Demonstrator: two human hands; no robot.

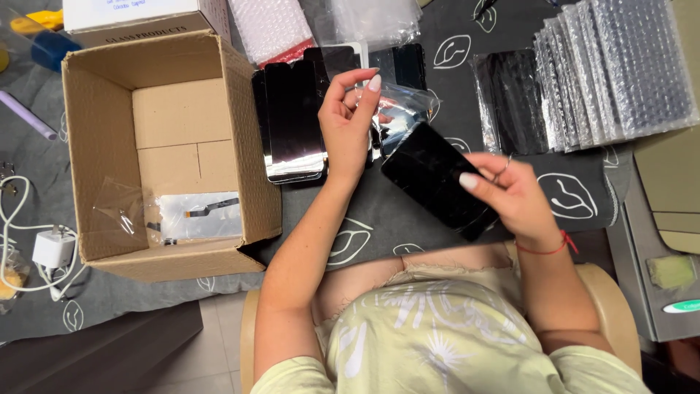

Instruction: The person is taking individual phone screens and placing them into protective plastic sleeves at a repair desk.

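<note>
At the far left edge of the grey leaf-patterned cloth [408, 219] I see a white charger plug [52, 248] with its looped cable, lying near an open cardboard box [98, 146]. Inside the box, on its floor, lie a crumpled clear plastic wrapper [117, 208] and a flat pale panel with a thin ribbon cable [200, 215]. Just right of the box, a small stack of black phone screens [293, 120] lies flat on the cloth, glossy sides up.

My left hand [348, 124] is raised over the right edge of that stack, fingers curled and pinching a thin clear plastic film [401, 109] between thumb and fingertips; the film bulges out to the right, toward the screen in my other hand. My right hand [510, 193] grips a single black phone screen [434, 175] by its lower right end, thumb pressed on the dark face and fingers wrapped behind. That screen is tilted, held above the cloth between the two hands, its upper corner touching or just beside the film; I cannot tell which.

Further right, another dark screen in a clear sleeve [514, 98] lies on the cloth, and beside it a fanned row of bubble-wrap pouches [620, 69] overlaps toward the right edge.
</note>
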